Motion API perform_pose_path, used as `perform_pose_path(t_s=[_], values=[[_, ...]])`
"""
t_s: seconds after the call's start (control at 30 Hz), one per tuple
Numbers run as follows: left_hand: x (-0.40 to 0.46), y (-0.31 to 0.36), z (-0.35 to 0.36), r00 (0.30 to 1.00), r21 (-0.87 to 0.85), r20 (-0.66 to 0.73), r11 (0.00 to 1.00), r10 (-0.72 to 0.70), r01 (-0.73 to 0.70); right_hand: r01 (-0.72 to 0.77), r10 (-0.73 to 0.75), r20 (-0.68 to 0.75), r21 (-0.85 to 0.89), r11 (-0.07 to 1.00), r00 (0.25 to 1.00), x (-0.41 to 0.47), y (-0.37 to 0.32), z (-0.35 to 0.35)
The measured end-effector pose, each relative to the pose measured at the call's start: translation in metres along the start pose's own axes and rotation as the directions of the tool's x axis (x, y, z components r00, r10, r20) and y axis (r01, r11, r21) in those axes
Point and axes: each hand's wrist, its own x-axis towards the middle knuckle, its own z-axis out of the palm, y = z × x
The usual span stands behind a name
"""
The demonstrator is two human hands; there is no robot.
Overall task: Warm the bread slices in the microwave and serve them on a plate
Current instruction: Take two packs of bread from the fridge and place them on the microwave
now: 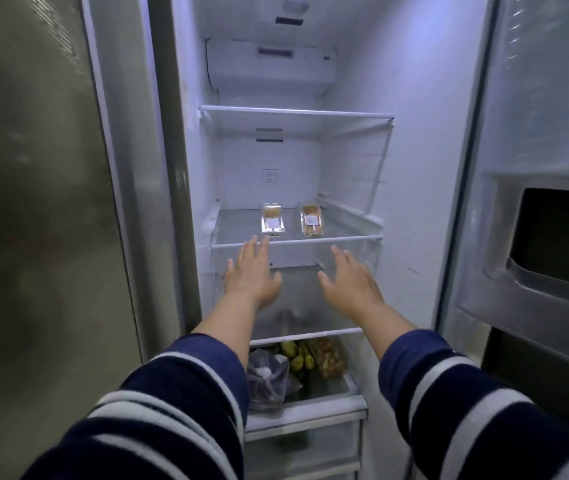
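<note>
Two clear plastic packs of bread stand side by side on the middle glass shelf [297, 241] of an open fridge: the left pack [272, 219] and the right pack [312, 220], each with a white label. My left hand [252, 271] is stretched out just below the shelf's front edge, fingertips close under the left pack, fingers apart and holding nothing. My right hand [349, 277] is also spread and empty, lower and to the right of the right pack. Both sleeves are dark blue with white stripes.
The upper shelf [293, 112] is bare. A lower drawer [311, 407] holds bananas [297, 355], a dark bag [267, 379] and a netted pack [330, 356]. The shut steel door [33, 202] stands at left, the open door with its bins [550, 237] at right.
</note>
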Motion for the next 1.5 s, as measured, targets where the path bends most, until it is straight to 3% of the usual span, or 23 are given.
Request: perform_pose_path(t_s=[0.23,0.43,0.57,0.63,0.77,0.87,1.13,1.33,1.5], values=[[0.116,-0.016,0.039,0.995,-0.090,-0.085,0.995,-0.056,0.048,-0.131,0.137,-0.036,0.127,0.983,0.990,0.118,0.014,0.030],[0.202,-0.023,0.073,0.989,-0.135,-0.115,0.988,-0.091,0.075,-0.077,0.089,-0.055,0.190,0.979,0.994,0.207,0.024,0.053],[0.238,-0.025,0.089,0.982,-0.163,-0.142,0.981,-0.126,0.103,-0.121,0.133,-0.032,0.256,0.959,0.991,0.254,0.031,0.071],[0.245,-0.025,0.096,0.973,-0.174,-0.128,0.970,-0.194,0.171,-0.158,0.170,-0.025,0.250,0.955,0.985,0.265,0.033,0.079],[0.253,-0.023,0.099,0.909,-0.289,-0.052,0.878,-0.413,0.382,-0.280,0.282,-0.019,0.076,0.957,0.959,0.276,0.027,0.083],[0.260,-0.022,0.095,0.869,-0.323,-0.034,0.828,-0.494,0.459,-0.324,0.325,-0.003,0.085,0.942,0.946,0.280,0.022,0.082],[0.260,-0.023,0.092,0.870,-0.250,-0.087,0.856,-0.485,0.452,-0.335,0.348,-0.105,0.126,0.934,0.931,0.274,0.027,0.082],[0.267,-0.020,0.101,0.869,-0.106,-0.122,0.877,-0.479,0.468,-0.367,0.365,-0.078,-0.013,0.930,0.928,0.280,0.021,0.079],[0.265,-0.025,0.101,0.849,-0.202,-0.167,0.860,-0.501,0.468,-0.402,0.398,-0.113,-0.013,0.915,0.910,0.285,0.015,0.085]])
